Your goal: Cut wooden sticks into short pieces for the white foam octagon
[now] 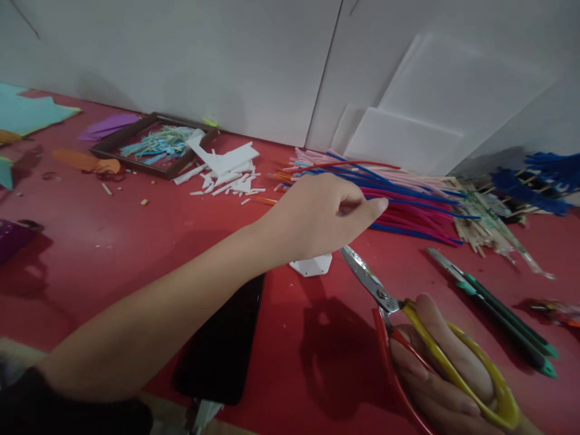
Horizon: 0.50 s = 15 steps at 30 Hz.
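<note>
My left hand [317, 211] reaches across the middle, in front of a pile of pink, blue and red pipe cleaners [412, 211]. Its fingers curl inward with the thumb pointing right; whatever they hold, if anything, is hidden behind the hand. Scissors [383, 296] with one red and one yellow handle are gripped in my right hand [444, 368] at lower right, blades angled up toward the left hand. Just below the left wrist, a small white angular piece with tiny holes [312, 266] shows partly.
A black phone [222, 344] lies under my left forearm. White strips [231, 169] and a dark frame [136, 163] of shredded paper sit at back left. Green cutter knives [493, 308] and wooden sticks [480, 229] lie right. White sheets [403, 139] lean on the wall.
</note>
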Available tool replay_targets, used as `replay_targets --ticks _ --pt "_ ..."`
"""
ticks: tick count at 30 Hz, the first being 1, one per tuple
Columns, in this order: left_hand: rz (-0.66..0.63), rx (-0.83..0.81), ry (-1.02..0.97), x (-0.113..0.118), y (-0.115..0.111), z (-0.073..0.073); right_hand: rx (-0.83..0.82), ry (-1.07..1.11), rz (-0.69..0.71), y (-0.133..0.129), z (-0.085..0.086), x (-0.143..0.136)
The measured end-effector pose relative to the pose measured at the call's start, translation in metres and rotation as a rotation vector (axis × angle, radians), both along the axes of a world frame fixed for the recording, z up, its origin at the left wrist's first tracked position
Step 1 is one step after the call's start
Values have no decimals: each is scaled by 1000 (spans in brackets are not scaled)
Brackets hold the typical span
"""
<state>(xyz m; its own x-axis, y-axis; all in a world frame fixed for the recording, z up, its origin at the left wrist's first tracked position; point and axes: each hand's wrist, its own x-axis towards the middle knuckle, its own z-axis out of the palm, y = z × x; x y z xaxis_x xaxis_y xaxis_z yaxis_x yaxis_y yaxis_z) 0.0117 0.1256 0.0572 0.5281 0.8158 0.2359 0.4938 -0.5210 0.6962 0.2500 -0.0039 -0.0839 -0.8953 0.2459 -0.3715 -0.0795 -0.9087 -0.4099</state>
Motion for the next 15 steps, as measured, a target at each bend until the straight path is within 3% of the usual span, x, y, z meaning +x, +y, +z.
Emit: replay_targets --ticks 3,9,15 --pt "2 5 2 0 0 0 -157 191 -180 -5 -5 3" --pt "3 4 1 0 0 1 -201 381 -184 -3 2 -1" --pt "5 -3 9 0 0 1 -197 123 -245 -8 0 1"
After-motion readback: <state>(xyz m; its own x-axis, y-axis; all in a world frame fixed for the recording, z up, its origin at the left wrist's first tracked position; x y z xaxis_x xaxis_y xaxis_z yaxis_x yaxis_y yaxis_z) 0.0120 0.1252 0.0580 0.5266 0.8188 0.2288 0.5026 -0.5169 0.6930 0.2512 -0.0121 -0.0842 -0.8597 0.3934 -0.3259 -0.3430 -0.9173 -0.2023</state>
